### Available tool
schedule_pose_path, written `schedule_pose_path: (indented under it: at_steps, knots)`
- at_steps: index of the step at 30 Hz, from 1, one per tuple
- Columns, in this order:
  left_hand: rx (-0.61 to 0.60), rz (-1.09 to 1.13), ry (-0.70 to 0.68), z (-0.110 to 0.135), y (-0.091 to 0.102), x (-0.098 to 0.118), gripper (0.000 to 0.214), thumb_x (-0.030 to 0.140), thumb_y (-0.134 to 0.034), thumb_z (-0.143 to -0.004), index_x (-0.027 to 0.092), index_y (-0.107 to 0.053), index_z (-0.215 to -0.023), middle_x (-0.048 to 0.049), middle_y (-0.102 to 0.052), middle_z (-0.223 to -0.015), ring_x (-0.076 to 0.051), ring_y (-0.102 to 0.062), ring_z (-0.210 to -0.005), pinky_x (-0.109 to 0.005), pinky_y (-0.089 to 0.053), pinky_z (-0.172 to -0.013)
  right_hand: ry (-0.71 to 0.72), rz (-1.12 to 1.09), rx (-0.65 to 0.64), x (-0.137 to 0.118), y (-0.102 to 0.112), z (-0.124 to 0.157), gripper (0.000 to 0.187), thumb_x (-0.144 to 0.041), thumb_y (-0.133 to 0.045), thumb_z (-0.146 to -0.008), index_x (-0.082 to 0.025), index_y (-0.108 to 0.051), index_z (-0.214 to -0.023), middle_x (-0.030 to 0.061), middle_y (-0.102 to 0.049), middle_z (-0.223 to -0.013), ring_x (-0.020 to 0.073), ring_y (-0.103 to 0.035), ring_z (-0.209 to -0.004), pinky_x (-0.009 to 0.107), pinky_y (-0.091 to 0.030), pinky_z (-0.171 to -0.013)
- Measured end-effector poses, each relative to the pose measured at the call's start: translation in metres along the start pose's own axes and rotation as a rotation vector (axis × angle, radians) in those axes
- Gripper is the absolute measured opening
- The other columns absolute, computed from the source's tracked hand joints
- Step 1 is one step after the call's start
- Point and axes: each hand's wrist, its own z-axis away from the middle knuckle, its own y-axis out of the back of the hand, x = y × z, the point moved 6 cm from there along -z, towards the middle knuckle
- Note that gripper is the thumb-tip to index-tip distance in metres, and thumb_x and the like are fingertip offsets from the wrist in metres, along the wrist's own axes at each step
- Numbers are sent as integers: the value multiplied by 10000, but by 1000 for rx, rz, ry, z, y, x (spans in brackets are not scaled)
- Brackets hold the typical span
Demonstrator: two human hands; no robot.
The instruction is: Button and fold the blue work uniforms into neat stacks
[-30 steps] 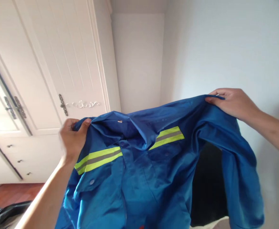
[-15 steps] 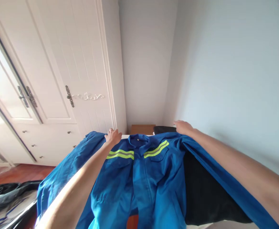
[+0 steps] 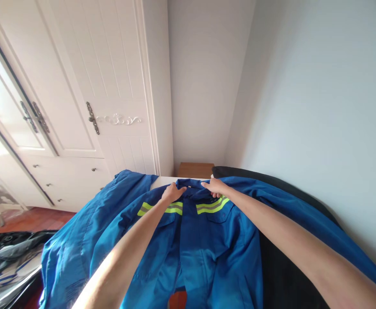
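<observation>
A blue work jacket (image 3: 194,240) with yellow-green reflective chest stripes lies spread out front up, its collar (image 3: 192,182) at the far end. At the collar's left side, my left hand (image 3: 174,193) has its fingers closed on the fabric. My right hand (image 3: 217,187) grips the collar's right side, thumb on top and fingers partly hidden. One sleeve (image 3: 290,197) stretches away to the right. More blue cloth (image 3: 88,219) lies on the left; whether it belongs to the jacket I cannot tell.
Black cloth (image 3: 287,274) lies beneath the jacket on the right, against the pale wall (image 3: 319,107). A white wardrobe (image 3: 117,77) stands at the left. An open bag or case (image 3: 10,262) with clothes sits on the reddish floor. A brown wooden box (image 3: 196,168) is in the corner.
Both hands have moved inward from the jacket's shoulders to its collar. The right sleeve now lies further out along the wall, and the shoulders sit flatter.
</observation>
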Motion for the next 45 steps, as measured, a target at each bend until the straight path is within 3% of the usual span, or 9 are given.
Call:
schedule_pose_path:
  at_steps: [5,9,13,17,22,27,33,40,45]
  knots:
    - [-24,144,103,2,-10,-15,366,282,-706,-702,126,-607,-1018,-109,-700,-820,-257,-658,-776,-296,-448,-652,-31,-203,-34,9,-26,-13,87,-213,-705,-747,-150,-645,-745,33,-618,-461,213,-649,-473,277,-529,-487]
    - [44,154,70,9,4,-13,416,325,-619,-794,139,-577,-1163,-78,-690,-815,-244,-654,-800,-315,-473,-711,65,-398,59,10,-19,-15,98,-115,-635,-751,-150,-645,-842,17,-675,-612,176,-690,-594,218,-537,-536]
    - [150,194,-304,23,16,27,341,422,-529,-885,209,-652,-1120,-67,-685,-935,-210,-633,-878,-307,-470,-811,181,-546,157,4,-9,-8,256,-139,-571,-807,-130,-612,-1060,16,-668,-689,154,-656,-569,224,-524,-500]
    - [-51,259,-571,31,-3,63,328,483,-639,-812,192,-714,-943,-41,-687,-860,-185,-612,-789,-271,-458,-720,287,-660,184,-4,-4,0,295,-261,-567,-862,-156,-577,-1138,15,-668,-759,139,-647,-602,234,-545,-550]
    - [-76,487,-489,24,-16,63,367,449,-594,-828,172,-516,-600,39,-425,-557,-97,-384,-532,-232,-280,-492,404,-849,164,-5,-1,3,368,-438,-572,-866,-175,-580,-1123,47,-666,-847,165,-652,-693,244,-524,-537]
    - [-77,686,-425,30,-22,62,486,546,-555,-839,199,-329,-584,59,-271,-548,-73,-265,-496,-219,-208,-445,387,-770,142,3,-10,-3,515,-473,-691,-768,-173,-570,-1169,42,-651,-877,170,-630,-747,244,-497,-553]
    - [85,711,-342,37,-22,60,325,448,-545,-881,181,-518,-698,32,-439,-594,-105,-406,-546,-225,-326,-496,401,-912,19,8,-18,-6,518,-269,-741,-696,-208,-570,-1181,27,-660,-913,158,-643,-768,254,-525,-636]
    - [155,459,-476,59,-21,78,186,356,-541,-907,193,-631,-900,-17,-666,-849,-161,-598,-804,-256,-440,-764,289,-1004,-26,16,-23,-5,493,-395,-734,-756,-175,-556,-1161,3,-619,-738,148,-603,-631,236,-475,-503]
    - [245,629,-327,54,-23,64,273,433,-532,-903,179,-628,-924,-35,-678,-870,-165,-609,-807,-256,-472,-743,308,-1271,-118,19,-25,-7,462,-191,-797,-640,-206,-603,-1059,-11,-607,-776,148,-640,-712,312,-578,-724]
